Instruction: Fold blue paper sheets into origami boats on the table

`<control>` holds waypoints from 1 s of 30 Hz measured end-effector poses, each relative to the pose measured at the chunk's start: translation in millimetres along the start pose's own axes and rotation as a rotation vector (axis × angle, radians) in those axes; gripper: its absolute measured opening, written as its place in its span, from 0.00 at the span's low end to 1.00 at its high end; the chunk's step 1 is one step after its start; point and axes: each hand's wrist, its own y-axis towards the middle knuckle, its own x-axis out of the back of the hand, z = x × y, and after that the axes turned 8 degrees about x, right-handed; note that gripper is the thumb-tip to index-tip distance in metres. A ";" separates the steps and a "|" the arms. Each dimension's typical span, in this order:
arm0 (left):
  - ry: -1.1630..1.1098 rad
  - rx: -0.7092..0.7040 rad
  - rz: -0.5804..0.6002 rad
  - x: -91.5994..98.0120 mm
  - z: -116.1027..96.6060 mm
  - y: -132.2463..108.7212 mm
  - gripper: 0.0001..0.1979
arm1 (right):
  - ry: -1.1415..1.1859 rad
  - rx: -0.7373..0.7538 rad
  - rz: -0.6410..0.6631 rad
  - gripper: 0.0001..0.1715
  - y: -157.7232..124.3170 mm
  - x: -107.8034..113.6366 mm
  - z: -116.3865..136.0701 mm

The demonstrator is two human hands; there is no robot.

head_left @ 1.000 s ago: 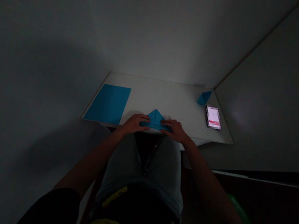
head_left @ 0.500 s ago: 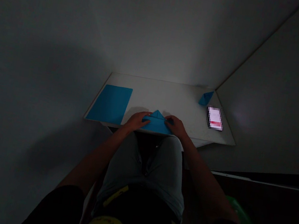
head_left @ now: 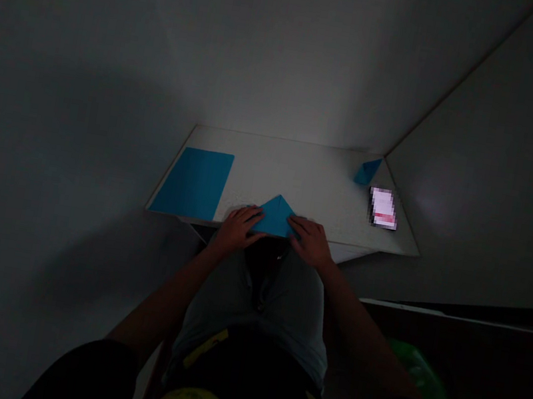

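A folded blue paper (head_left: 276, 215), triangular with its point away from me, lies at the near edge of a small white table (head_left: 300, 178). My left hand (head_left: 239, 226) grips its lower left corner with the fingers curled. My right hand (head_left: 311, 240) grips the lower right corner the same way. The room is dim and the fingertips are hard to make out.
A flat blue sheet (head_left: 193, 182) lies on the table's left side. A small folded blue paper shape (head_left: 366, 172) sits at the far right corner, with a lit phone (head_left: 383, 208) just in front of it. Walls close in the table behind and to the right. My knees are under the near edge.
Both hands have slid back from on top of the folded paper's lower band to its lower corners at the table edge. More of the triangle now shows.
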 end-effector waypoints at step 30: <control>-0.051 0.308 -0.222 -3.8 15.0 60.7 0.29 | 0.104 -0.242 -0.238 0.38 51.5 -14.8 -63.3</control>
